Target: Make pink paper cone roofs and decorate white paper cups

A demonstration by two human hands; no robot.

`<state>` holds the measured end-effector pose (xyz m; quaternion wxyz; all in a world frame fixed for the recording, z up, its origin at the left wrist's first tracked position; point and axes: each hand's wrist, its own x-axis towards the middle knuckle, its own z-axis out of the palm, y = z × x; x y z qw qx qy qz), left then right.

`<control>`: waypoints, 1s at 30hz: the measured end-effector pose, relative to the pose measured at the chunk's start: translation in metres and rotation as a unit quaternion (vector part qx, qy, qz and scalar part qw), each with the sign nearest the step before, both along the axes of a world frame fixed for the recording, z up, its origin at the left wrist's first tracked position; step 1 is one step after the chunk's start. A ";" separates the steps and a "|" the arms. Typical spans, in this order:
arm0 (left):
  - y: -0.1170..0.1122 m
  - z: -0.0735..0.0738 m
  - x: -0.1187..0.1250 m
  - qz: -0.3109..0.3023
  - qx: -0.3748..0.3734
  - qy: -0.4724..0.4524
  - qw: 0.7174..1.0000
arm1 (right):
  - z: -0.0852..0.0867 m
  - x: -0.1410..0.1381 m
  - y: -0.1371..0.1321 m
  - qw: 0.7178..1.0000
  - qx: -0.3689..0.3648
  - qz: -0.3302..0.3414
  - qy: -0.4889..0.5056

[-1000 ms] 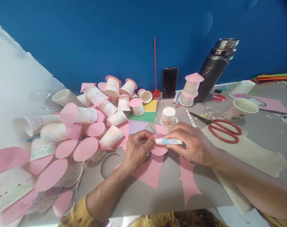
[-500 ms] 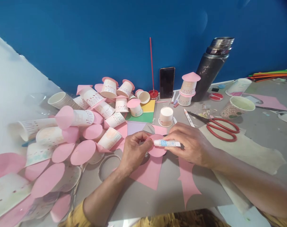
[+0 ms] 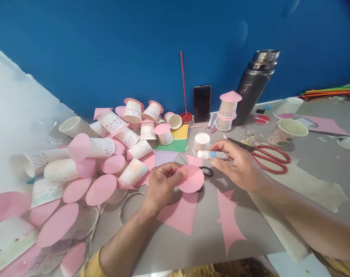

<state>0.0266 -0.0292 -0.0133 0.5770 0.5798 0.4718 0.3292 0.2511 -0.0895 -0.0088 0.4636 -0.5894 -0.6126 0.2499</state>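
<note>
My left hand (image 3: 165,182) pinches a pink paper disc (image 3: 192,182) by its left edge, thumb on top. The disc has a slit or fold line running in from its edge. My right hand (image 3: 238,163) is closed around a white glue stick (image 3: 213,154) with a blue label, its tip pointing left, up and to the right of the disc. Just beyond the glue stick stands a small upturned white paper cup (image 3: 201,142). Under and behind the disc a black scissor handle (image 3: 207,171) partly shows. Pink paper scraps (image 3: 179,213) lie beneath my hands.
Many decorated paper cups with pink discs (image 3: 101,190) pile up on the left. Red-handled scissors (image 3: 274,159) lie on the right by a cloth (image 3: 302,188). A dark flask (image 3: 254,90), a phone (image 3: 202,104) and a stacked cup tower (image 3: 228,109) stand along the blue wall.
My right hand has lifted the glue stick off the disc and moved it up and to the right. The disc, still in my left hand, is now fully uncovered.
</note>
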 end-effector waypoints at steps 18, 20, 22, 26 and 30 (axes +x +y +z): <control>-0.016 -0.002 0.010 -0.066 -0.010 -0.004 0.998 | -0.006 -0.030 -0.002 0.978 -0.158 0.070 0.115; -0.016 -0.003 0.010 -0.068 -0.022 -0.013 0.997 | -0.008 -0.031 -0.002 0.977 -0.165 0.058 0.118; -0.016 -0.004 0.009 -0.069 -0.030 -0.015 0.997 | -0.008 -0.031 -0.001 0.976 -0.175 0.052 0.121; -0.014 -0.004 0.006 -0.065 -0.055 -0.023 0.996 | -0.007 -0.026 0.000 0.974 -0.176 0.053 0.135; -0.013 -0.004 0.005 -0.066 -0.058 -0.024 0.996 | -0.009 -0.022 0.001 0.973 -0.169 0.073 0.135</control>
